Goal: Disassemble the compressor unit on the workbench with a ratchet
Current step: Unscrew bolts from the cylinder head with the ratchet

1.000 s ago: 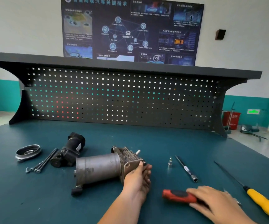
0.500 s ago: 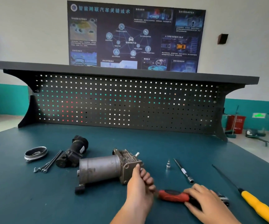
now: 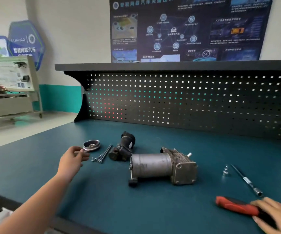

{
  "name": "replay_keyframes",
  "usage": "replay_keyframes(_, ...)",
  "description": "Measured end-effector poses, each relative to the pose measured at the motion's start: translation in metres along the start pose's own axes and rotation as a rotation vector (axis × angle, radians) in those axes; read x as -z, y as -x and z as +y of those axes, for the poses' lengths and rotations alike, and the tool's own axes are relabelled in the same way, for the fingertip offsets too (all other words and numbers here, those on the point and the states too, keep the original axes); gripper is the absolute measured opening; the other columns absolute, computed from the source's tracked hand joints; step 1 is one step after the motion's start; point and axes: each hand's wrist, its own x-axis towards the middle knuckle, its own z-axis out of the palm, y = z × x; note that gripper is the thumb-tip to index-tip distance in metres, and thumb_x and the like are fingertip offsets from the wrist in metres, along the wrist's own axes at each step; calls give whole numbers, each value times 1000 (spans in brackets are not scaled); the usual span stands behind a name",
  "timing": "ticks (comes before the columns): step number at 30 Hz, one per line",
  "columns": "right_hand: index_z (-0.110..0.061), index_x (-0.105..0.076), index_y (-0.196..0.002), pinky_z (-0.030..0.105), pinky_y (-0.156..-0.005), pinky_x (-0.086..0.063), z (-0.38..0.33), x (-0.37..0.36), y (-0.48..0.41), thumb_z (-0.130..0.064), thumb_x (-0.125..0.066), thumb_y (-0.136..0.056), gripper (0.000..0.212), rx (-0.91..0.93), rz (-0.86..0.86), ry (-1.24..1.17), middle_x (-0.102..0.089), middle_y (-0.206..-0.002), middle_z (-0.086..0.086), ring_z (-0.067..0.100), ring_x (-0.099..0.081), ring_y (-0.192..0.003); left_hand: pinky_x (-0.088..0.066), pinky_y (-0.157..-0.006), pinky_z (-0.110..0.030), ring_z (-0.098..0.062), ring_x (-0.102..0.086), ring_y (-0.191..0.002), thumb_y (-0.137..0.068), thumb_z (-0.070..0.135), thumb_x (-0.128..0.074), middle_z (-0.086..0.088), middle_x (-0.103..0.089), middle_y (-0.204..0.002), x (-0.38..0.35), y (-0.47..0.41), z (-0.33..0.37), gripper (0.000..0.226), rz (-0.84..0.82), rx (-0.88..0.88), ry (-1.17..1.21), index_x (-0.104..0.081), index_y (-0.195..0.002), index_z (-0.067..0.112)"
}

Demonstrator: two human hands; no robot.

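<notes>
**Compressor unit.** The compressor unit [image 3: 163, 168] lay on its side near the middle of the workbench [image 3: 102, 205], with neither hand touching it. It comprised a plain grey metal cylinder joined to a ribbed cast housing with a square end plate, bolt heads showing at the plate's corners.

**Handling, as judged.** All-metal and rigid, it was probably heavy for its bulk. The smooth cylinder would offer poor purchase and might roll under wrench torque. The better hold appeared to be the squared housing, pressed down to the bench. The small pale fitting [image 3: 189, 154] standing off the housing looked easily bent and was best avoided.

**Hands.** The right hand [image 3: 275, 215] gripped the dark end of the red-handled ratchet [image 3: 234, 206], which lay on the bench well to the unit's right. The left hand [image 3: 72, 159] was extended to the far left, thumb and forefinger drawn together at the rim of a metal disc [image 3: 91, 145]. Whether they pinched anything could not be told.

**Surroundings.** Long bolts [image 3: 103, 153] and a black component [image 3: 122, 147] lay between disc and unit. A small socket [image 3: 226, 171] and an extension bar [image 3: 246, 181] lay right of it.
</notes>
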Motion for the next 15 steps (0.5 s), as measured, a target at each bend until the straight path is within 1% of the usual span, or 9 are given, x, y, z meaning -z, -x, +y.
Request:
replay_keyframes(2,-50,-42,-99,8,-43,-39,-5,1,2,-43,-76,-37,71,-22,-20,5,-36,-96,-42,-8,-48,-72,-48,-75,-39,-25,-65,-87,-99,16,-43,-7,-71,-94,-2,-19,-14,9,-17,-64,-301,-49,-98,10)
replay_keyframes(4,-49,-45,-98,8,-45,-39,-10,9,2,-41,-77,-38,69,-50,-56,12,-40,-96,-40,-9,-48,-72,-44,-75,-37,-31,-61,-95,-99,20,-40,-7,-69,-101,-7,-29,-21,12,-32,-98,-542,-47,-102,10)
replay_keyframes(6,-48,-52,-91,11,-48,-43,-17,14,2,-30,-87,-37,67,-78,-49,1,-49,-85,-32,-10,-51,-60,-42,-76,-39,-37,-55,-100,-97,23,-44,-16,-63,-108,-11,-36,-26,18,-42,-106,-690,-51,-106,8)
replay_keyframes(7,-50,-55,-87,14,-51,-46,-20,15,3,-25,-90,-40,64,-81,-37,0,-52,-80,-30,-5,-57,-60,-44,-80,-42,-40,-52,-103,-96,23,-49,-20,-58,-110,-13,-41,-29,20,-31,-128,-742,-55,-106,7)
replay_keyframes(9,-48,-60,-87,19,-64,-48,-24,19,5,-25,-86,-54,48,-52,-24,-3,-57,-82,-27,0,-61,-69,-45,-84,-47,-42,-48,-104,-92,23,-56,-22,-54,-109,-15,-51,-39,20,34,-145,-772,-61,-104,8)
replay_keyframes(10,-46,-61,-91,20,-70,-46,-25,19,6,-29,-81,-62,39,-22,4,-3,-57,-86,-27,-1,-61,-76,-45,-83,-47,-42,-50,-103,-92,22,-57,-22,-55,-108,-16,-56,-45,19,49,-127,-764,-62,-103,8)
replay_keyframes(11,-45,-60,-96,17,-75,-42,-25,20,6,-34,-75,-68,33,-2,5,-20,-55,-91,-28,-3,-59,-83,-46,-82,-46,-42,-53,-101,-92,21,-57,-22,-57,-107,-17,-61,-50,18,36,-105,-756,-63,-102,8)
replay_keyframes(13,-46,-55,-103,11,-79,-35,-26,20,5,-39,-65,-76,30,10,-35,-33,-49,-97,-32,-8,-54,-92,-46,-79,-42,-40,-58,-98,-92,18,-57,-21,-63,-105,-20,-70,-63,15,-27,-81,-760,-64,-100,8)
replay_keyframes(15,-47,-53,-105,8,-79,-32,-27,20,4,-40,-62,-79,28,-11,-77,-7,-48,-99,-33,-9,-52,-95,-48,-80,-42,-39,-61,-94,-91,12,-59,-20,-68,-101,-22,-77,-71,11,-46,-71,-727,-66,-95,5)
